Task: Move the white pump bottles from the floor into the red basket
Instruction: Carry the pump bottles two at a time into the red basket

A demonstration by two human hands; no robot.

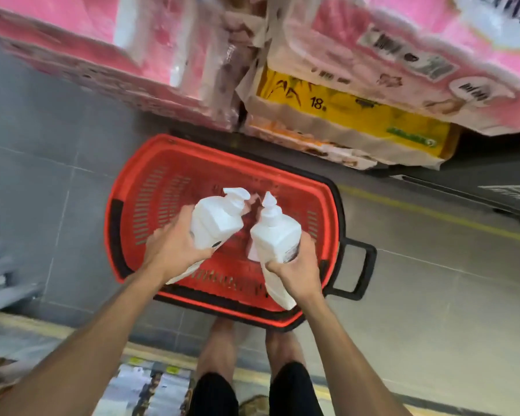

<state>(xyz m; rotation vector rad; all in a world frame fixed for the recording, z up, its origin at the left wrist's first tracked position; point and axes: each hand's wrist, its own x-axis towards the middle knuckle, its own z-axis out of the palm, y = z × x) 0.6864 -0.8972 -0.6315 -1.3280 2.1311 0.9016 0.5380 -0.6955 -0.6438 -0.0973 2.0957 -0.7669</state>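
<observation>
Gripping left bottle [213,219] in left hand [171,250] and right bottle [275,235] in right hand [297,268], each clasped round its base, hovering both over basket [168,163], pumps forward, probably for lowering in together.

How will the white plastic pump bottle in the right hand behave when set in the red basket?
Probably stiff: the white plastic pump bottle holds its squarish shape in the right hand. Tall with a pump on top, it may tip in the red slotted basket. Smooth sides look slippery.
</observation>
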